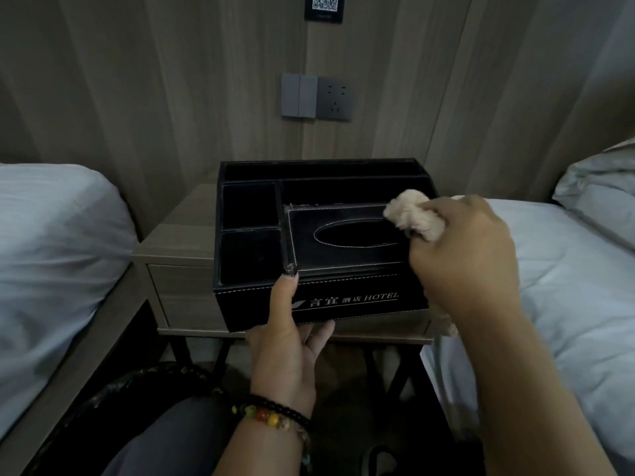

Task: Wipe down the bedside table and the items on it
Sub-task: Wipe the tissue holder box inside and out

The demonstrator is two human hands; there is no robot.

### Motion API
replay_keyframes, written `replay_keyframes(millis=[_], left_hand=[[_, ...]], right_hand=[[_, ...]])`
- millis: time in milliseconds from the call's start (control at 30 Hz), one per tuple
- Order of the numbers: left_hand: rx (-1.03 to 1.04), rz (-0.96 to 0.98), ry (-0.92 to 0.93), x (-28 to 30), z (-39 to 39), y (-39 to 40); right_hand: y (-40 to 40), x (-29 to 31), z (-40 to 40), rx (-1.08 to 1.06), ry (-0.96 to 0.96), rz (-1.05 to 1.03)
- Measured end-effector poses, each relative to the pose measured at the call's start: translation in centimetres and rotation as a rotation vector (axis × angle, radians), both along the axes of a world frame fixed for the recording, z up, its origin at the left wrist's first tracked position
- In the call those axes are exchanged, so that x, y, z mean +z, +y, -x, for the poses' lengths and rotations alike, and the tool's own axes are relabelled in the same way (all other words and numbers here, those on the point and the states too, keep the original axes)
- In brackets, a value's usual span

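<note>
Step in hand: wiping the top of the black leather-look desk organiser with white stitching [261, 305], judged from the cloth sitting on its tissue-slot lid.
Organiser: centre of the frame, held up in front of the grey wood-grain bedside table [178, 235]; I cannot tell whether its far edge touches the tabletop.
Left hand [288, 341]: lower centre, gripping the organiser's front wall, thumb curled over the rim between compartments, fingers underneath and mostly hidden.
Right hand [464, 252]: right of centre, fingers closed tightly round a bunched beige fluffy cloth [410, 214], which touches the lid's right end beside the oval slot.
Doing it well: keep the left grip firm so the organiser does not tip under pressure; run the cloth along the lid's length, then around the slot edge and stitching where dust would likely gather; spreading the bunch flatter would probably cover more surface.
Left to do: the open compartments at upper left and the tabletop look unwiped by my judgement, though dust is not visible in this dim light.
Surroundings: white bedding at both frame edges; grey wall socket [335, 97] upper centre.
</note>
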State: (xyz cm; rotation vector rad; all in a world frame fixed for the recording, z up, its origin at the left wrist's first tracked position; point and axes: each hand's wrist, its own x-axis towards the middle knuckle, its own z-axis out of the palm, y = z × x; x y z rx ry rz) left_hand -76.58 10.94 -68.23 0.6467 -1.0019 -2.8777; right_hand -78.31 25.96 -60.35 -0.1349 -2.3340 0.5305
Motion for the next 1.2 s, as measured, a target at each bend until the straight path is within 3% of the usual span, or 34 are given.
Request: replay_keyframes(millis=[100,233,367,567,733,900,1000,1200], left_hand=[[-0.003,-0.006,-0.017,0.0,0.1,0.0],[-0.006,-0.029,0.015,-0.6,0.5,0.0],[-0.006,-0.001,-0.003,-0.2,0.2,0.0],[-0.025,0.018,-0.001,0.6,-0.2,-0.1],[-0.044,0.029,0.008,0.6,0.1,-0.2],[-0.066,0.057,0.033,0.8,0.2,-0.5],[-0.039,0.032,0.009,0.8,0.2,-0.2],[0.003,-0.016,-0.020,0.2,0.5,0.0]], right_hand=[[-1.7,-0.6,-0.2,-0.075,-0.025,-0.136],[-5.1,-2.0,-1.6,0.182,0.090,-0.314],[-3.3,-1.7,-1.3,0.303,0.117,-0.160],[2.6,1.0,0.4,-0.092,-0.075,-0.212],[1.1,2.3,2.6,-0.098,-0.133,-0.553],[-0.6,3.1,5.0,-0.108,-0.211,-0.594],[-2.4,3.2,4.8,-0.046,-0.223,-0.541],[-8.9,1.9,3.9,0.312,-0.120,-0.484]])
